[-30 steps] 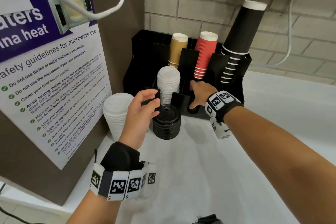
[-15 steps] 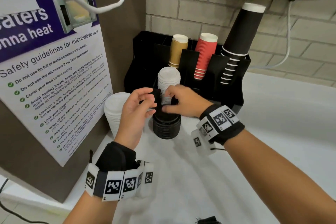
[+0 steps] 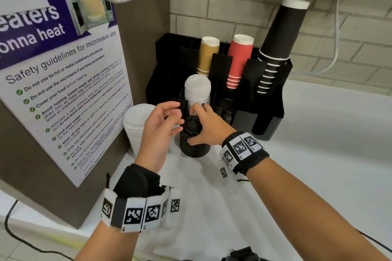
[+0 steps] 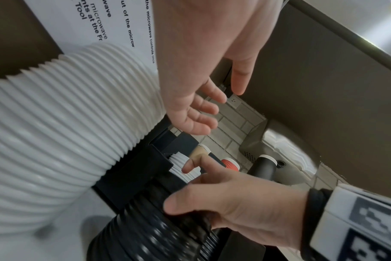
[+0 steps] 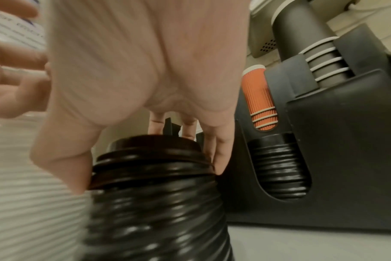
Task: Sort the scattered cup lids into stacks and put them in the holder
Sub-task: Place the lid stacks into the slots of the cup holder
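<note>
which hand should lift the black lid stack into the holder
Probably the right hand: its thumb and fingers already straddle the top of the black lid stack, and it is on the holder side. The left hand hovers beside the stack, holding nothing.

Glossy black plastic lids (image 5: 159, 203), ribbed paper cups (image 3: 240, 59)

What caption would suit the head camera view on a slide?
Right hand grips a black lid stack on the counter before the holder; left hand hovers open beside it.

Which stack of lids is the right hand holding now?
The black stack on the counter; the right hand grips its top. The white stacks are untouched.
</note>
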`<action>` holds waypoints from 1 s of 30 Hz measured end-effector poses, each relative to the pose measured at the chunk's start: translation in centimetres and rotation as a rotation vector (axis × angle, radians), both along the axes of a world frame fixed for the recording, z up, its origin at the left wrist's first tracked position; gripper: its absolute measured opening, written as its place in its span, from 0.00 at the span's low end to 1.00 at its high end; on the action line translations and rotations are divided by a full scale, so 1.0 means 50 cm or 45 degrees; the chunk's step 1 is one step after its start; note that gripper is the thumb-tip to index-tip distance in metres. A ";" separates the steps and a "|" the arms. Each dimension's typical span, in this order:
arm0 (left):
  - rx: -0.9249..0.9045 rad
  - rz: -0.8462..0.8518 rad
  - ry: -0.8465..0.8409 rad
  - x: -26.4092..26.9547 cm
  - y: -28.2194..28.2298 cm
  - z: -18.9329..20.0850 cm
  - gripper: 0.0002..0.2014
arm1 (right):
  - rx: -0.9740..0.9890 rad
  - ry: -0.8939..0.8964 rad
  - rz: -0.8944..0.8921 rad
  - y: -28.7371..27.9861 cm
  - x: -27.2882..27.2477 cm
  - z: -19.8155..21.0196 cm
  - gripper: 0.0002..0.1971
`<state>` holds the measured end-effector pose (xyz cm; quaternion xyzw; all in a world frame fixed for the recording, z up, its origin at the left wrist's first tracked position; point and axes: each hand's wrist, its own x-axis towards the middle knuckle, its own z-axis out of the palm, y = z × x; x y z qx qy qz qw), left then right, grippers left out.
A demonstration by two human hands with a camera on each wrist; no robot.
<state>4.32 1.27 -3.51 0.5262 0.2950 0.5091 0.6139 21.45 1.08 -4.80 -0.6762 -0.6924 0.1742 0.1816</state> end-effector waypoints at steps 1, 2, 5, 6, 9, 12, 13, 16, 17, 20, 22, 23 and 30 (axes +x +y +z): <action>0.002 -0.003 -0.002 0.000 -0.001 -0.001 0.10 | 0.034 0.048 -0.015 -0.002 0.003 0.005 0.34; 0.009 -0.003 -0.001 0.001 -0.001 -0.001 0.10 | 0.081 0.106 -0.035 -0.006 0.007 0.011 0.33; 0.106 0.028 0.060 0.005 -0.006 -0.001 0.15 | 0.253 0.390 -0.131 -0.023 0.019 0.040 0.30; 0.157 0.026 0.112 0.008 -0.007 -0.003 0.19 | 0.279 0.531 -0.159 -0.032 0.020 0.051 0.29; 0.194 -0.177 0.175 0.017 -0.017 0.000 0.36 | 0.237 0.912 -0.154 -0.071 0.011 0.078 0.25; 0.212 -0.323 0.148 0.028 -0.026 0.001 0.42 | 0.216 1.020 -0.066 -0.105 -0.002 0.087 0.24; 0.212 -0.324 0.140 0.030 -0.029 0.002 0.42 | 0.211 1.037 -0.052 -0.112 -0.003 0.087 0.24; 0.191 -0.339 0.131 0.027 -0.026 0.004 0.42 | 0.115 1.147 -0.015 -0.133 0.007 0.086 0.28; 0.192 -0.364 0.140 0.024 -0.023 0.002 0.43 | 0.079 1.179 0.003 -0.139 0.012 0.086 0.28; 0.220 -0.442 0.185 0.017 -0.015 -0.002 0.44 | 0.043 1.188 0.047 -0.151 0.024 0.091 0.29; 0.237 -0.429 0.182 0.020 -0.016 -0.004 0.44 | 0.047 1.196 0.056 -0.153 0.027 0.094 0.29; 0.241 -0.408 0.175 0.023 -0.017 -0.005 0.44 | 0.049 1.199 0.047 -0.153 0.029 0.095 0.29; 0.261 -0.398 0.153 0.035 -0.021 -0.006 0.44 | 0.059 1.223 -0.005 -0.156 0.029 0.102 0.30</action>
